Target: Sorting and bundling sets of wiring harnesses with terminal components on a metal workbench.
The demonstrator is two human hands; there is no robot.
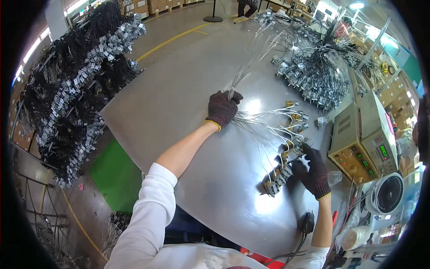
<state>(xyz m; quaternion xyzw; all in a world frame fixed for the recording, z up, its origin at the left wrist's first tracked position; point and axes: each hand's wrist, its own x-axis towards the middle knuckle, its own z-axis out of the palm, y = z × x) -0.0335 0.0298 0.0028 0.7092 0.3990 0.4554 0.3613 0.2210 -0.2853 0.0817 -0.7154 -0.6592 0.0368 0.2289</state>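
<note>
My left hand [224, 108], in a dark knitted glove with a yellow cuff, is closed around a bundle of thin white and grey wires [238, 80]. The wires' loose ends fan out beyond the fist. On the other side they spread to the right, toward a row of small metal motor-like parts [278, 177] with brass-coloured pieces, lying on the metal tabletop [179, 114]. My right hand [312, 172], gloved the same way, is beside this row. Its thumb and forefinger are apart, close to the parts; whether they touch one is unclear.
A large heap of similar wired parts [313, 76] lies at the far right. Test instruments [358, 139] with lit displays stand at the right, near a round black-topped device [389, 193]. Racks hung with black-wired parts [76, 89] fill the left, beyond the table's edge.
</note>
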